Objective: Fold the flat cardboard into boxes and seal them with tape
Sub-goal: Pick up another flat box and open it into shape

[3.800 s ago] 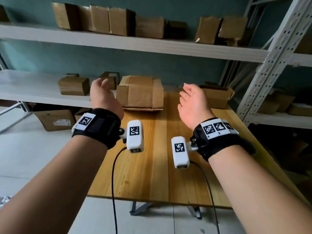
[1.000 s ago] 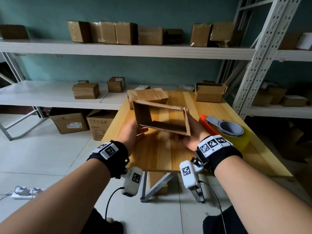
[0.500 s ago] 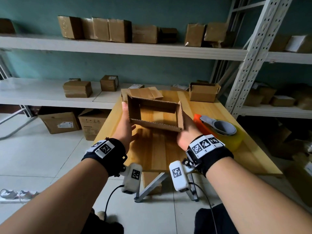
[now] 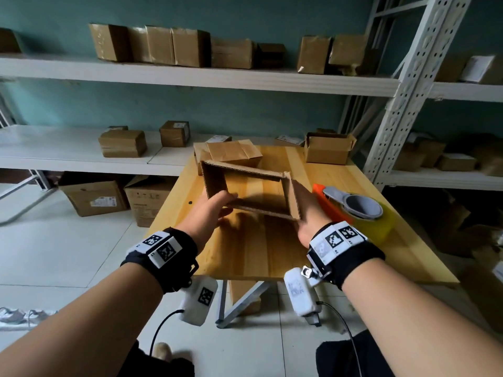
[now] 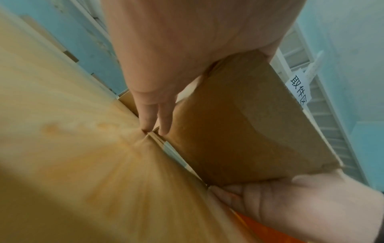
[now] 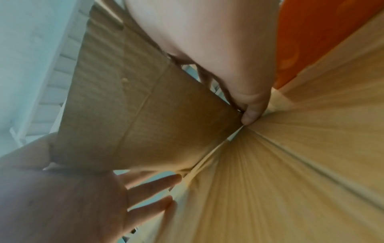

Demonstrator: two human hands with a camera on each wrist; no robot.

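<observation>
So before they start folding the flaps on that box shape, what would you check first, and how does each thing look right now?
1. Cardboard sleeve opened out: ok, an open frame, table visible through it, though skewed rather than square.
2. Left hand on it: ok, fingers lie straight against the left end.
3. Right hand on it: ok, it presses flat along the right wall.
4. Flaps free to fold: cannot tell, no view shows them clearly.
5. Tape dispenser within reach: ok, lying on the wooden table just right of the right hand.
6. Room to work: ok, bare wood under the sleeve; the stack of flat cardboard lies behind it.
</observation>
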